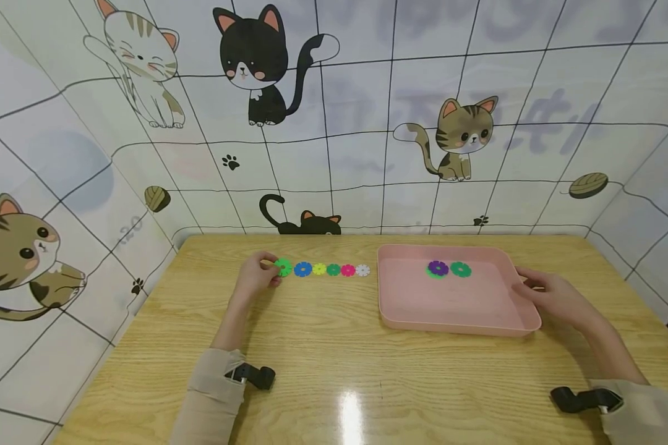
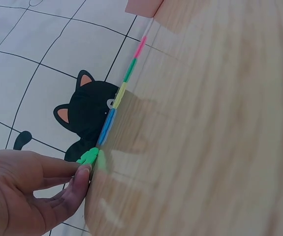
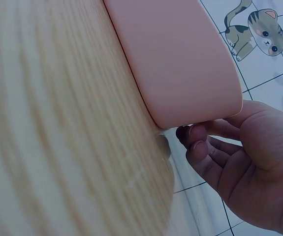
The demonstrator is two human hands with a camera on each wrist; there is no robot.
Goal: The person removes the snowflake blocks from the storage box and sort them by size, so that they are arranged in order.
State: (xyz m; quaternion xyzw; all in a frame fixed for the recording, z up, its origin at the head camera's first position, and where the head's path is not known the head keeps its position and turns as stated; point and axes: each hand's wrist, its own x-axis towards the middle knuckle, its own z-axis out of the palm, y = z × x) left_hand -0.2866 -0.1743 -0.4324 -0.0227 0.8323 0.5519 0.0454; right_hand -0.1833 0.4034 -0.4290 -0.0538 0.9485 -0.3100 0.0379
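Note:
My left hand (image 1: 254, 275) pinches a bright green snowflake disc (image 2: 89, 156) between thumb and fingers, low over the table at the left end of a row. Beside it lie a blue disc (image 1: 303, 269), a yellow disc (image 1: 319, 269), a dark green disc (image 1: 333, 270), a pink disc (image 1: 347, 270) and a white disc (image 1: 362, 270). My right hand (image 1: 556, 298) holds the right rim of a pink tray (image 1: 451, 312), thumb at the rim and fingers curled outside. Inside the tray, a purple disc (image 1: 438, 267) overlaps a light green one, next to a green disc (image 1: 461, 269).
The wooden table (image 1: 312, 346) ends at the back against a white wall covering (image 1: 362, 161) with printed cats and grid lines. Black wrist mounts (image 1: 258, 376) sit on both sleeves. The tray's left wall stands just right of the white disc.

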